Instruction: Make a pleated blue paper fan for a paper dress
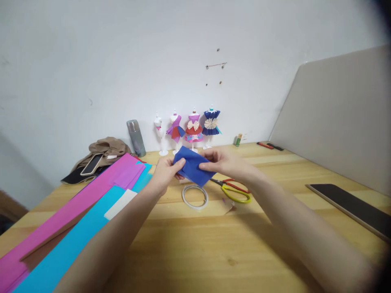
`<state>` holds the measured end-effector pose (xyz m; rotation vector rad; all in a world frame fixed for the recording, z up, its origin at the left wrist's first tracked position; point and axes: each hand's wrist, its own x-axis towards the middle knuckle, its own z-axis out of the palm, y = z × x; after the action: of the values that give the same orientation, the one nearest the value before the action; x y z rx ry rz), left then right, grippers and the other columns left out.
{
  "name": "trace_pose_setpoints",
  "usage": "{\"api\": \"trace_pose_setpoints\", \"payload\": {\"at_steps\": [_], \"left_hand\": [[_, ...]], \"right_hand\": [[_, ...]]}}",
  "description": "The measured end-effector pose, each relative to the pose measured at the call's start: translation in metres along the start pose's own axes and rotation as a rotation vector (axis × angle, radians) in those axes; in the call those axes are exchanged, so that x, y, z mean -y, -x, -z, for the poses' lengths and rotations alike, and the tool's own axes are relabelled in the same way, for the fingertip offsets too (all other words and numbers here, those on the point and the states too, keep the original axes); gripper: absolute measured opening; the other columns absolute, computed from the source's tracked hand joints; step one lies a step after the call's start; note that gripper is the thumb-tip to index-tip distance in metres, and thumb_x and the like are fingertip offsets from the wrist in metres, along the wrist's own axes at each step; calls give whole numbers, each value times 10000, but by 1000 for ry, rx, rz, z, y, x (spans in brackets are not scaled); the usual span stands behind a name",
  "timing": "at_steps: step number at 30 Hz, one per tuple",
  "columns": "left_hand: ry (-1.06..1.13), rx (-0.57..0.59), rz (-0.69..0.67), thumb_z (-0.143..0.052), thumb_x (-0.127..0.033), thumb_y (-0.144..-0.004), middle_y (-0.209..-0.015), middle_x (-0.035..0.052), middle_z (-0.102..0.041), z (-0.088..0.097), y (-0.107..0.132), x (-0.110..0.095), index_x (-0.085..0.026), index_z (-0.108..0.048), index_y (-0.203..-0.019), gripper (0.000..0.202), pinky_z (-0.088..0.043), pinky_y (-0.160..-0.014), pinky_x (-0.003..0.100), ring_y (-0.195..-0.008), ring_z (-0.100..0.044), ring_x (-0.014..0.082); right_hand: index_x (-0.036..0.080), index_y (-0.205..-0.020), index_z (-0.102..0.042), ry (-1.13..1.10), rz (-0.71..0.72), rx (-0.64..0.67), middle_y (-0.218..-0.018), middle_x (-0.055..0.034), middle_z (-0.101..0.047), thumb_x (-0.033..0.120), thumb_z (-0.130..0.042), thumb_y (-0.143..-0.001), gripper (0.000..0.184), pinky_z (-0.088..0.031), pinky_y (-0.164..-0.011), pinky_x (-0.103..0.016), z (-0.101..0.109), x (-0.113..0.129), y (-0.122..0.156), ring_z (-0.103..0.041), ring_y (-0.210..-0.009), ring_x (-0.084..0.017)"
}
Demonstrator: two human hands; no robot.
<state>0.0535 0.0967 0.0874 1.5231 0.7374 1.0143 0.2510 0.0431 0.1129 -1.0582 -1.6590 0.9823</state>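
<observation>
A dark blue piece of paper [193, 165] is held up over the table between both of my hands. My left hand [165, 173] pinches its left edge, thumb on top. On the right side, my right hand [218, 160] grips the paper with the thumb across its face and the fingers behind. Just below the paper lies a roll of white tape [194, 197]. Scissors with red and yellow handles [236, 191] rest at the right, their blades partly hidden behind the paper. Small paper scraps [231, 206] lie near the scissors.
Pink paper [76, 203] and blue paper [79, 228] cover the left side. Small dress forms [194, 126] in paper outfits stand along the wall, beside a flask [136, 138]. Behind the papers are a phone [91, 164] and brown cloth [108, 146]. A dark flat device [351, 207] lies right.
</observation>
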Motion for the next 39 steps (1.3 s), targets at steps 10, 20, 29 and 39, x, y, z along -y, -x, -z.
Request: {"api": "trace_pose_setpoints", "payload": {"at_steps": [10,20,29,39], "left_hand": [[135,113,66,-837,-570,-606,-772,63,-708,7,4,-7,-120,-723,-874,537,-514,-671,298,-690,-626,165],[104,139,78,-894,-422,-564,-800,47,-709,11,5,-15,-118,-748,-915,486,-453,-701,274,-723,-598,152],[61,118,27,-901,-382,-541,-770,55,-721,11,6,-13,-109,-763,-858,441,-465,-746,301,-717,-624,171],[166,82,107,-908,-320,-538,-861,73,-754,12,4,-9,-134,-748,-930,462,-529,-780,344,-793,-691,206]], "right_hand": [[195,-600,-637,-90,-61,-15,-555,1,-580,561,-701,-755,403,-372,-514,-269,-8,-10,1,-481,-505,-117],[177,-674,-650,-106,-120,-19,-619,12,-618,388,-810,-625,269,-403,-563,-267,-14,-12,-3,-533,-564,-118],[178,-664,-657,-126,-57,-19,-571,32,-579,374,-793,-648,239,-366,-528,-248,-23,-12,-4,-493,-523,-91],[193,-630,-637,-180,-6,-259,-537,25,-579,380,-822,-610,264,-383,-505,-259,-28,-14,-7,-490,-494,-99]]}}
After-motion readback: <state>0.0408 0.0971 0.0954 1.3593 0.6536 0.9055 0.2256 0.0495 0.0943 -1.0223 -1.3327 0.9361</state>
